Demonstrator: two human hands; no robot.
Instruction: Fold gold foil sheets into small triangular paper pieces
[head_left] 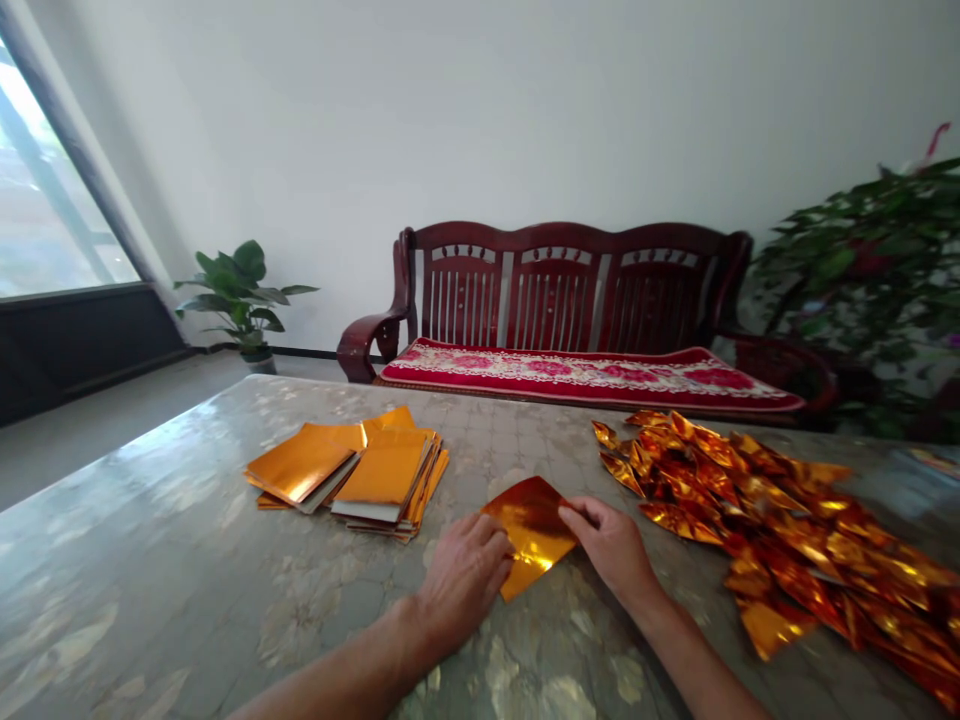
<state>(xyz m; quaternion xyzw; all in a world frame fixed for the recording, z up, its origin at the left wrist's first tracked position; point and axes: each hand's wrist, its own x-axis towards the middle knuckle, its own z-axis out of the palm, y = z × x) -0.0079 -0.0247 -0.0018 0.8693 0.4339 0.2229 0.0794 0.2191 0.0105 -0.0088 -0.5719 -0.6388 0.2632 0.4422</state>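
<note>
Your left hand (465, 572), right hand (613, 548): fingers clamped on opposite edges of gold foil sheet (534, 530), likely steadying it.

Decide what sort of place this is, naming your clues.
Probably a living room or similar sitting area: a carved wooden bench with a red floral seat cover, a potted plant by the wall, and a table in front.

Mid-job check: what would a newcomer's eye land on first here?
Probably the heap of shiny gold pieces on the right of the table. Next, the gold sheet near front centre, the left hand at its left edge, the right hand pinching its right corner. The dark red bench stands behind.
</note>
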